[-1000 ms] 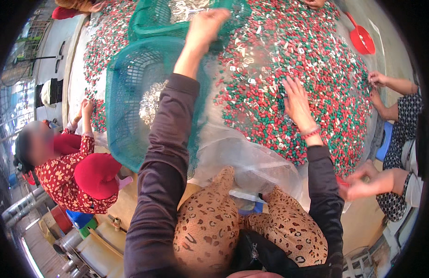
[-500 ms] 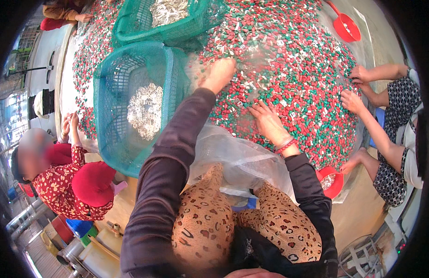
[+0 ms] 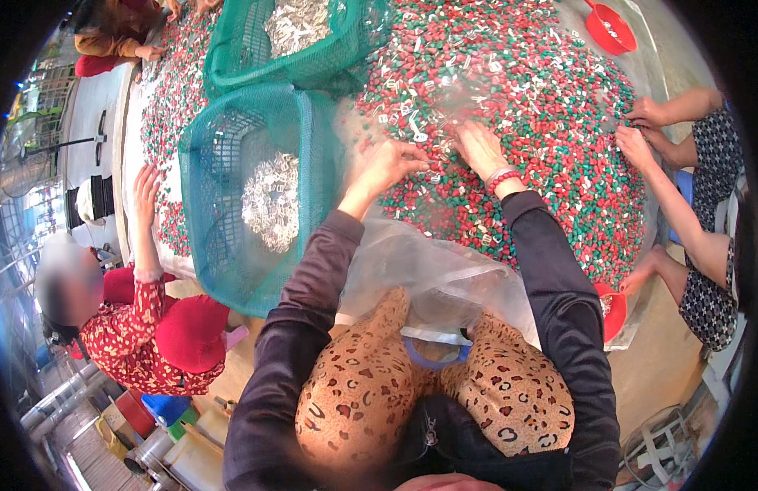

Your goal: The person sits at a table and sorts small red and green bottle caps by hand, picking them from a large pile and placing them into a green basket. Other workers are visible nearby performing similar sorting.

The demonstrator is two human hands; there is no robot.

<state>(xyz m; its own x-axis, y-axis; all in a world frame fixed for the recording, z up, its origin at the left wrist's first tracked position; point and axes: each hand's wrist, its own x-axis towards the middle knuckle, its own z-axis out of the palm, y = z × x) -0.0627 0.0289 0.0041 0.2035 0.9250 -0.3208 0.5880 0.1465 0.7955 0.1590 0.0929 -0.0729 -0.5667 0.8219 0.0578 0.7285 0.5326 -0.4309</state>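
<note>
A wide heap of small red and green pieces (image 3: 559, 164), mixed with small white frame-shaped pieces (image 3: 417, 124), lies in front of me. My left hand (image 3: 383, 170) is just above its near left part, thumb and fingers drawn together in a pinch; whatever is between the tips is too small to name. To its right, my right hand (image 3: 483, 153) rests on the heap with fingers stretched forward, their tips among the pieces. Left of my left arm stands a teal mesh-lined basket (image 3: 200, 192) holding a pile of white pieces (image 3: 271, 200).
A second green basket (image 3: 232, 69) with white pieces stands beyond. Red scoops (image 3: 610, 29) lie at the right edge. Clear plastic sheeting (image 3: 428, 270) covers the near edge. Co-workers sit left and right; a co-worker's hands (image 3: 633, 147) reach onto the heap.
My left hand has come back toward me from farther up the heap. My right hand has moved forward, closer to it. The co-worker at left has raised a hand forward.
</note>
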